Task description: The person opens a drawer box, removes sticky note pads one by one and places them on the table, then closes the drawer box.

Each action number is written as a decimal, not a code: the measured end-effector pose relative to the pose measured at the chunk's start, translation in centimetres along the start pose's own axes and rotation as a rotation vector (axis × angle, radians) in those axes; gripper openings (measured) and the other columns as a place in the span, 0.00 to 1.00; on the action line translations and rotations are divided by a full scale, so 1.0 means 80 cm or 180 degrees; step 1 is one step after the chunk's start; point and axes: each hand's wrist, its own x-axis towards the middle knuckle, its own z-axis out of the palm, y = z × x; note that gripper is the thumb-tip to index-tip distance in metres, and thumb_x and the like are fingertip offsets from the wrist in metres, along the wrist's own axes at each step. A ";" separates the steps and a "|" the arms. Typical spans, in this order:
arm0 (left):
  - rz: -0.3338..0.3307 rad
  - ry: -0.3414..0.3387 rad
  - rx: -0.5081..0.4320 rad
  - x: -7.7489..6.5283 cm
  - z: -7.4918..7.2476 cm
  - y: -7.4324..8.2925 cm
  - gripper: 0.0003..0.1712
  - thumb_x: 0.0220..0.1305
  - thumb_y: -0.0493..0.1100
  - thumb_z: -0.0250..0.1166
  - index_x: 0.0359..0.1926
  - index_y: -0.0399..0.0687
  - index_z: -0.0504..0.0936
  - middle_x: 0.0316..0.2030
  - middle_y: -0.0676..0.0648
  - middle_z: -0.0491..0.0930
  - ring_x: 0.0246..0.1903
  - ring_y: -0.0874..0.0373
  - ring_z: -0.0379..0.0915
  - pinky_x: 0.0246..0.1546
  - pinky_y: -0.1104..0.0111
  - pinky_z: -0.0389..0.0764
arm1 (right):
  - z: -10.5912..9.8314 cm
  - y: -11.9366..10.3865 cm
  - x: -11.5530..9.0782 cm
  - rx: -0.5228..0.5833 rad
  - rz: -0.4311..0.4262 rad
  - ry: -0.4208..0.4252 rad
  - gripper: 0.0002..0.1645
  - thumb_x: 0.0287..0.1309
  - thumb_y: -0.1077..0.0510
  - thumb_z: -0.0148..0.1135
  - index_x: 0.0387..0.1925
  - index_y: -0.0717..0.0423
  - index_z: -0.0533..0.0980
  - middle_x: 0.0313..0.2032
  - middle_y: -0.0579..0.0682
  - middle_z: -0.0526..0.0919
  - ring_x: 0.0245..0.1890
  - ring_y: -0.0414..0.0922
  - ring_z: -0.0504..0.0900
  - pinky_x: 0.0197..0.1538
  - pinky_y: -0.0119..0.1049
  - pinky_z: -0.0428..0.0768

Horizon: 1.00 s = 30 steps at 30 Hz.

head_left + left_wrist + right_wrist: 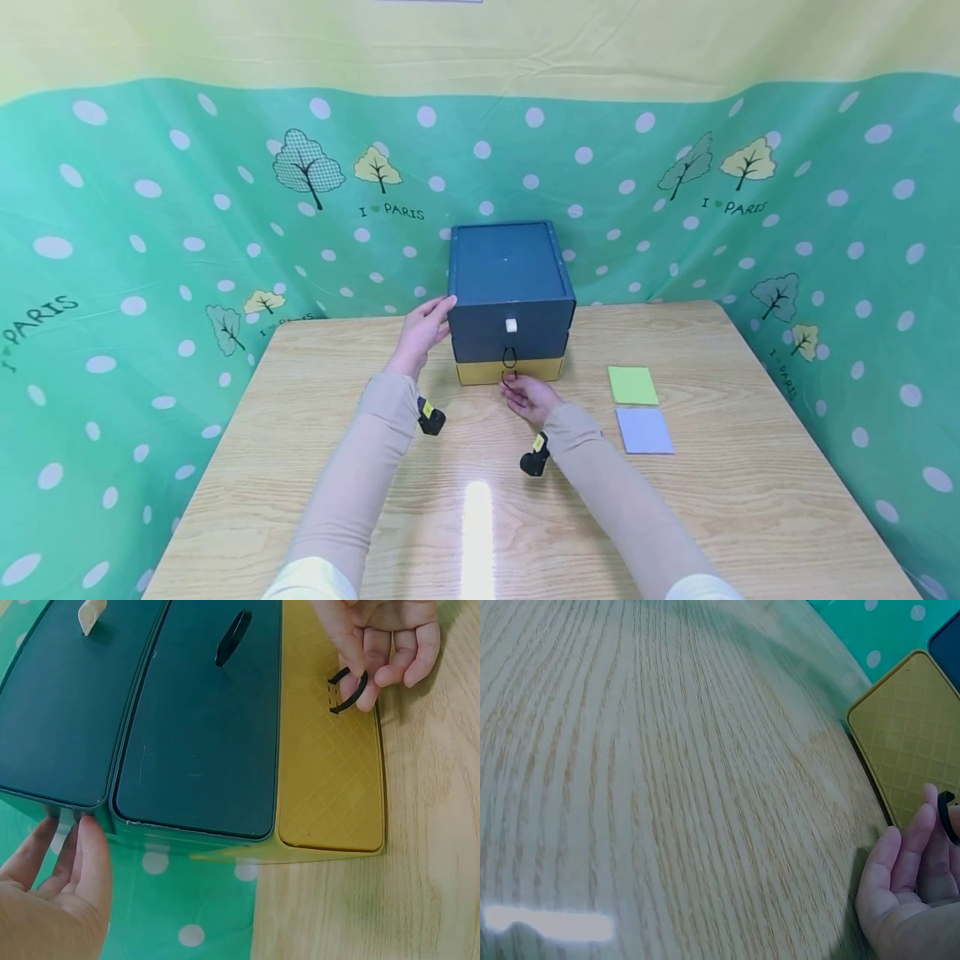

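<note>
A three-drawer box [506, 262] stands at the back of the table, its two upper drawers dark blue and the lowest drawer [326, 780] yellow. Against the left side of the box, near the top drawer, rests my left hand [422, 333], fingers extended. My right hand [529, 397] is at the front of the yellow drawer and pinches its black loop handle [361, 693] between thumb and fingers. The drawer fronts look flush in the left wrist view. Another black loop [233, 637] hangs from the middle drawer, and a white pull tab [512, 326] marks the top one.
To the right of the box lie a green paper square [633, 386] and a blue paper square [645, 431] on the wooden table [315, 433]. A green dotted curtain [225, 208] hangs close behind the box and along both sides.
</note>
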 end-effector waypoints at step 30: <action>0.0003 -0.0012 -0.0007 0.001 0.000 0.000 0.35 0.64 0.56 0.60 0.67 0.45 0.66 0.68 0.46 0.62 0.66 0.51 0.61 0.63 0.63 0.70 | -0.004 0.000 -0.012 -0.0416 0.0017 -0.0025 0.10 0.66 0.67 0.43 0.42 0.57 0.71 0.36 0.46 0.81 0.36 0.38 0.76 0.49 0.34 0.71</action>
